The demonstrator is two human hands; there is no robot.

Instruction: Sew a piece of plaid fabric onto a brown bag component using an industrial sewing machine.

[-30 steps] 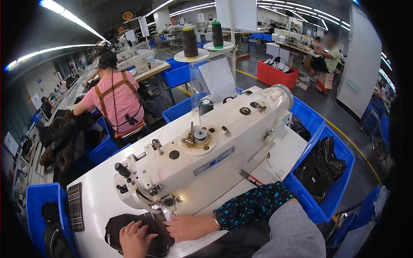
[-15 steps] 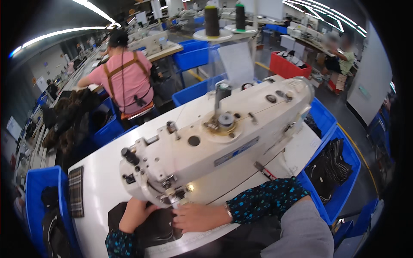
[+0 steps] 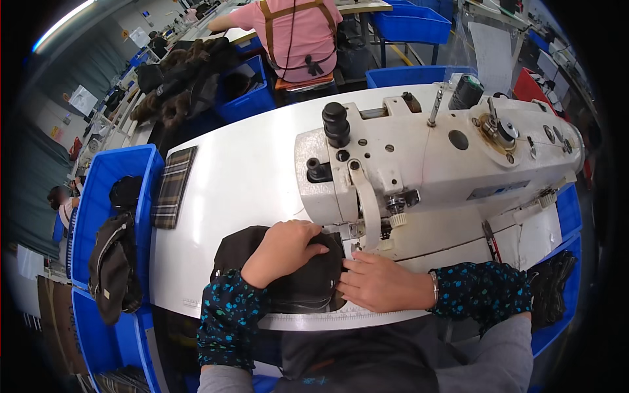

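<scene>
A dark fabric piece (image 3: 298, 288) with a rounded outline and layered edges lies flat on the white sewing table, its right edge near the presser foot of the sewing machine (image 3: 406, 157). My left hand (image 3: 282, 252) rests on top of it, thumb apart from the fingers, fingertips close to the needle area. At the right edge of the fabric, my right hand (image 3: 386, 281) has its bent fingers together on the border. Its fingertips partly hide that edge. Both forearms wear dark sleeves with blue spots.
Left of the table, a blue bin (image 3: 118, 170) holds dark pieces. Plaid cloth (image 3: 173, 187) lies at the table's left edge. Small scissors or snips (image 3: 491, 241) lie right of my right hand. Another blue bin (image 3: 557, 281) stands at the right. A person in pink (image 3: 298, 36) sits beyond the table.
The view has swung down and left, so the machine appears farther right. My left hand now lies over the fabric's top; before, it was beside the machine head. My right hand stays at the fabric's edge.
</scene>
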